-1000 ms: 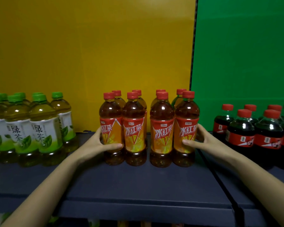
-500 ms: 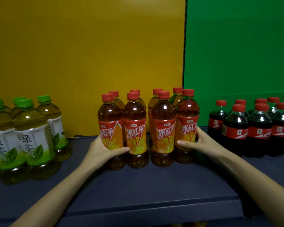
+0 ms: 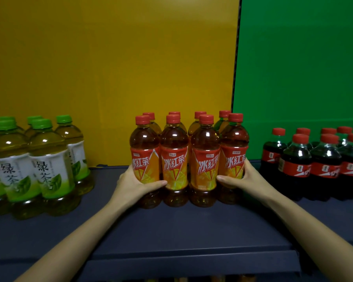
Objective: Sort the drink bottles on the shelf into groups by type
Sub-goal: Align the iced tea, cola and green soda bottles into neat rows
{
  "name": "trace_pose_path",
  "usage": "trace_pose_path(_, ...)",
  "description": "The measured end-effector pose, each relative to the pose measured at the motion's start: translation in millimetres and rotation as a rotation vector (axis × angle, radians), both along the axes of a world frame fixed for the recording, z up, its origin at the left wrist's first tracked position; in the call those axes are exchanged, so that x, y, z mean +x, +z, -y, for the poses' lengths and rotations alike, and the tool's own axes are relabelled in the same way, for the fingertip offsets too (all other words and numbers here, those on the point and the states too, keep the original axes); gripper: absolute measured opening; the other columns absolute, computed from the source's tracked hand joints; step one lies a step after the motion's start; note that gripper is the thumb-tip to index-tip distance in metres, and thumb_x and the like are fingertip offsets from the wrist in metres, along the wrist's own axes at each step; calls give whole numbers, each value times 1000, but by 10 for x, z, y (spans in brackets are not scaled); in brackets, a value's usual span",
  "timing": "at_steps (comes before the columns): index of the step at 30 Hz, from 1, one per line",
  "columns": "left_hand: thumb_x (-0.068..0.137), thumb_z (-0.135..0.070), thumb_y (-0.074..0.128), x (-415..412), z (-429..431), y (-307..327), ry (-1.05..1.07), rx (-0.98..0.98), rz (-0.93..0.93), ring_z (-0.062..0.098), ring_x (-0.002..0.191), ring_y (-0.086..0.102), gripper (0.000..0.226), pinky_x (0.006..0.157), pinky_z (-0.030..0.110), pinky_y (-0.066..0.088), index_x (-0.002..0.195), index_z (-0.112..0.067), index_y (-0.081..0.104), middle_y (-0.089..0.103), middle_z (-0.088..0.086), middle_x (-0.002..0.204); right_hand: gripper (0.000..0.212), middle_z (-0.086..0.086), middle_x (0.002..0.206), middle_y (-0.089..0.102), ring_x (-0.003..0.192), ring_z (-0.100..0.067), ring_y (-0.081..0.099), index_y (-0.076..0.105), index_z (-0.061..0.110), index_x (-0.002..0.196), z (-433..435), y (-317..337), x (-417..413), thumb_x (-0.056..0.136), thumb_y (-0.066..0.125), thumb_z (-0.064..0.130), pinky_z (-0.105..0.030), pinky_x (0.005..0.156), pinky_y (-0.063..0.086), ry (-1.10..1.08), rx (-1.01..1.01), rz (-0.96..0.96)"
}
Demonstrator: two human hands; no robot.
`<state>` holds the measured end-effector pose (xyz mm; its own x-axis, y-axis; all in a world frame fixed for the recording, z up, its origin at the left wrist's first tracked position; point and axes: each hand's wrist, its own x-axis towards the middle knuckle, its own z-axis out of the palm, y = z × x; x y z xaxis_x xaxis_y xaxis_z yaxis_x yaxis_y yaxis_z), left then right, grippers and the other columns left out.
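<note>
Nearest me, on the dark shelf (image 3: pixel 171 231), my left hand (image 3: pixel 135 186) curls round the leftmost of the red tea bottles (image 3: pixel 174 163), thumb across its front. My right hand (image 3: pixel 251 180) curls round the rightmost likewise. The cluster stands mid-shelf, two rows deep. Green tea bottles (image 3: pixel 47 165) stand left, cola bottles (image 3: pixel 322 163) right. Behind are a yellow panel (image 3: pixel 110 58) and a green panel (image 3: pixel 304 58).

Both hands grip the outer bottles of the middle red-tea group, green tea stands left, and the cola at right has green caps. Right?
No: the head view shows the cola bottles at right with red caps. The rest holds: left hand and right hand grip the outer red-tea bottles, green tea bottles at left.
</note>
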<state>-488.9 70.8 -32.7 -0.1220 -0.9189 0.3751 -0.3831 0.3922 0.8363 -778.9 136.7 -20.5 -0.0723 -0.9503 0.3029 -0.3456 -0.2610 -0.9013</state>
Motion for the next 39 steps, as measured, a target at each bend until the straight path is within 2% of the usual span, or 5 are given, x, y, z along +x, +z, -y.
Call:
trace_pose_path(9, 57, -43, 80, 100, -194, 95, -43, -46, 100, 1, 97, 54, 71, 90, 27, 45, 118, -34, 45, 56, -17, 108, 95, 3, 132, 50, 119, -15, 50, 33, 23, 137, -208, 82, 34, 57, 79, 43, -35, 99, 43, -158, 87, -133)
trace_pose_path(14, 65, -75, 57, 491, -440, 27, 215, -296, 423, 9, 87, 61, 67, 77, 33, 54, 106, -22, 63, 64, -10, 96, 52, 1, 106, 64, 95, -20, 60, 55, 22, 103, -604, 102, 6, 67, 68, 57, -38, 80, 51, -522, 77, -648)
trace_pose_path(24, 84, -39, 40, 1492, -809, -40, 525, -607, 568, 19, 64, 64, 35, 51, 31, 51, 80, -17, 66, 67, -2, 75, 10, 14, 75, 66, 73, 0, 62, 61, 31, 83, -578, 40, 1200, 78, 69, 30, -20, 67, 50, -124, -225, -602)
trace_pose_path(33, 86, -26, 59, 2913, -568, -115, 622, -577, 430, 27, 99, 55, 29, 73, 40, 49, 108, -8, 57, 57, 8, 106, 29, 11, 96, 64, 86, -3, 62, 58, 26, 105, -19, -107, 2760, 79, 70, 29, -18, 73, 51, 89, -249, -453)
trace_pose_path(39, 77, -27, 71, 3680, -236, -83, 545, -378, 253, 29, 127, 37, 78, 104, 45, 35, 140, -5, 29, 37, 16, 137, 61, 16, 120, 47, 110, -3, 49, 42, 21, 132, 294, -118, 3514, 79, 67, 38, -27, 93, 43, -61, -258, -390)
